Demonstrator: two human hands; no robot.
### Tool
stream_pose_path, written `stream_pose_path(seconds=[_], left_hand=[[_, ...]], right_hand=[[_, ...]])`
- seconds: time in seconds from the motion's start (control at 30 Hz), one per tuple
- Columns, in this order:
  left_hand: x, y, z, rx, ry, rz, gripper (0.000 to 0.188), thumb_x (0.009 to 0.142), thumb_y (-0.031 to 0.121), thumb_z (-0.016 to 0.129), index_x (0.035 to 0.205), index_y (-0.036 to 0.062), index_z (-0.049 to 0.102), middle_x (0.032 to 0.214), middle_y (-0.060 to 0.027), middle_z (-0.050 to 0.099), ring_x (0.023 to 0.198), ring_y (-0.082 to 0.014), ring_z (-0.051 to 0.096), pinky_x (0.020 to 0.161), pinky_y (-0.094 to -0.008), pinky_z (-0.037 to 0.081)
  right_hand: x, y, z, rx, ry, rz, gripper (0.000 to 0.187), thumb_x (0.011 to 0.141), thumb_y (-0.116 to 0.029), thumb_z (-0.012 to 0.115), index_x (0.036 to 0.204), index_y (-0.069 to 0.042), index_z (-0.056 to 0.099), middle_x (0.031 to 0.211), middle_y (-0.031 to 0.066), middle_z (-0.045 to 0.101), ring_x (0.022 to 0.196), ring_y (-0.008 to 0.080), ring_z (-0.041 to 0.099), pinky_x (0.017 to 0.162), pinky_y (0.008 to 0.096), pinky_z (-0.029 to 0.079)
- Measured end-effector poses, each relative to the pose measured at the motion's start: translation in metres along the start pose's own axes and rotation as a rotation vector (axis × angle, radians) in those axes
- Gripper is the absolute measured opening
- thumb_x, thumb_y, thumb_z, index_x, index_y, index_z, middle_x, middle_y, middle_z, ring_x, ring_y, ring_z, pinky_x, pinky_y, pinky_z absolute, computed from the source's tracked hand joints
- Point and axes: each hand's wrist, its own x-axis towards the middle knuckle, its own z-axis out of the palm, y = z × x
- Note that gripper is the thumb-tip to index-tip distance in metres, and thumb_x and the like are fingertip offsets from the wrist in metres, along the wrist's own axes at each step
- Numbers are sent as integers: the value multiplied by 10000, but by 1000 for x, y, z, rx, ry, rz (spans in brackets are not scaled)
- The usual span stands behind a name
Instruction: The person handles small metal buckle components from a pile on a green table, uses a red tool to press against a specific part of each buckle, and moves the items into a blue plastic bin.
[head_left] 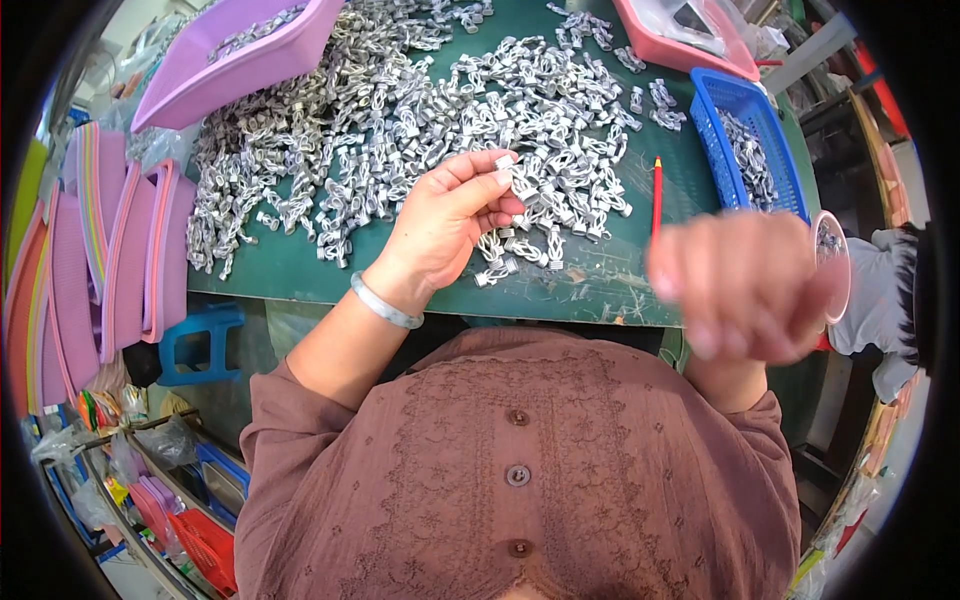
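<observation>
Left hand (450, 225) pinches one grey metal clip (508, 163) off the clip pile (400, 110); lift straight to avoid snagging neighbours. Right hand (745, 285) blurred, grip indeterminate.

A green work table (400, 275) is filling the upper middle of the frame, its near edge curving across the centre. Pink and purple trays (110, 260) are standing on edge at the left, with another purple tray (200, 80) tilting at the upper left. A pink tray (670, 45) is sitting at the top right, beside a blue plastic basket (730, 105). A blue stool (200, 345) is showing below the table's left side. Shelves with bags and coloured items (150, 480) are crowding the lower left. Soft, even daylight is falling over everything.
</observation>
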Motion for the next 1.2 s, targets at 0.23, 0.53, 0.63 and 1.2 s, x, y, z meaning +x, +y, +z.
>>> stream_pose_path(seconds=[0.23,0.53,0.63,1.2], left_hand=[[-2,1,-1,-94,-23,-77,220,854,107,567,1059,26,569,821,-21,605,704,-118,593,678,-251,483],[0,-1,-8,-204,-127,-150,220,864,95,540,1069,15,559,827,-27,606,701,-123,589,669,-248,482],[1,-3,-8,-213,-120,-157,225,863,93,541,1072,14,558,830,-32,607,699,-122,586,666,-248,479],[-9,-8,4,90,-74,154,279,848,43,568,1126,27,558,843,-3,581,757,-89,560,727,-228,482]], right_hand=[[-17,48,-16,-739,443,424,72,822,-69,589,832,0,569,778,5,561,724,67,496,655,216,412],[-15,71,-17,-852,349,486,115,815,-83,592,876,13,574,785,44,591,743,92,540,666,250,440],[-16,74,-17,-826,365,493,123,817,-88,593,885,13,580,780,42,597,743,94,546,674,248,444],[-18,83,-19,-729,393,577,140,838,-124,605,852,14,587,754,14,595,708,51,509,620,213,430]])
